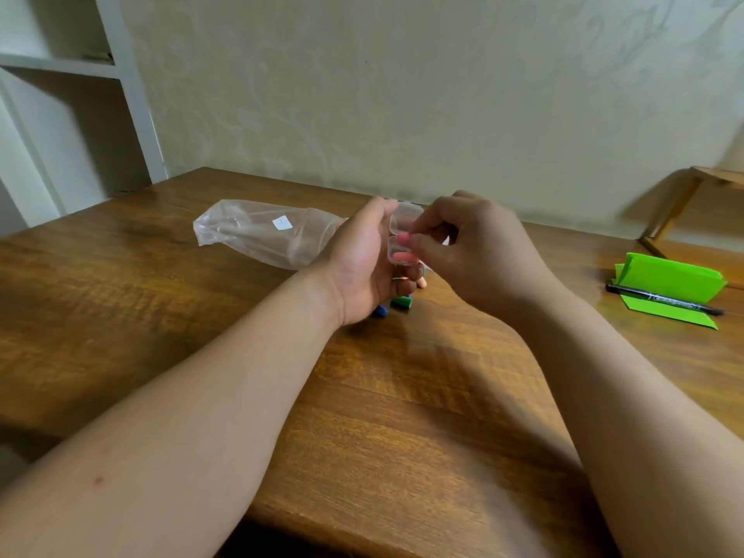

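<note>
I see a small clear plastic case (pixel 395 229), hard and glossy with rounded corners, held above the middle of the wooden table (pixel 362 396). It is hinged open, and its long axis runs roughly near to far, with the lid half at the far end. A pink foam earplug (pixel 400 257), a soft, blunt cylinder, lies crosswise in the near half. My left hand (pixel 362 259) is curled round the case from the left. My right hand (pixel 475 247) pinches a second pink earplug (pixel 404 238) at the case, its other fingers bent. Below the hands, a green earplug (pixel 401 302) and a blue earplug (pixel 380 312) lie on the wood. A crinkled clear plastic bag (pixel 261 231) lies to the left, and folded green paper (pixel 672 279) with a black marker (pixel 664 300) sits far right.
</note>
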Tool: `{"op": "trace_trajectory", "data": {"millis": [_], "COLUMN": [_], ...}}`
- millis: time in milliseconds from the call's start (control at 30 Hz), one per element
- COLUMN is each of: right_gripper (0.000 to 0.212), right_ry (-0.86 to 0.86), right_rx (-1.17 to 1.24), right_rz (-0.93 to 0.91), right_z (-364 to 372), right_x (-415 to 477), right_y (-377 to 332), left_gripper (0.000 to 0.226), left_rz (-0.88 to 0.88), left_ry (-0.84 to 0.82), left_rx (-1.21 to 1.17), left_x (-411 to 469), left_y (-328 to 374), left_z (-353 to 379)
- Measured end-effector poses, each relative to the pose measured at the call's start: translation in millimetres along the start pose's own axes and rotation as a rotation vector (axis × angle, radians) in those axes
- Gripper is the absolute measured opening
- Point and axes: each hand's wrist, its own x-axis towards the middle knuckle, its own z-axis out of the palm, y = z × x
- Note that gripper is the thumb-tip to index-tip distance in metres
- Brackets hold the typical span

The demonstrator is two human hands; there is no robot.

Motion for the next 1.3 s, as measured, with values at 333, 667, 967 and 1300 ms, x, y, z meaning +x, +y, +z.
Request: {"op": "trace_trajectory", "data": {"millis": [333,667,967,1300], "right_gripper": [0.008,0.011,0.006,0.014], "right_ry": [-0.026,-0.013,-0.037,0.042], "right_rx": [0.011,0.162,0.161,-0.034], "right_rz": [-0.019,0.074,0.017,-0.064], "right_z": [3,2,8,7], "right_x": [-2,-2,-4,-4], "right_y": [4,6,0,2], "left_gripper": [0.051,0.054,0.047,0.053], "left_rz": [0.000,-0.013,0.008,-0.018], "left_ry": [-0.028,0.019,-0.007,0.031], "left_rx": [-0.006,-0.015,0.028,0.019], "left_x": [-1,-3,-2,-1], "left_y": [1,1,1,-1], "left_z": [1,1,2,0]}}
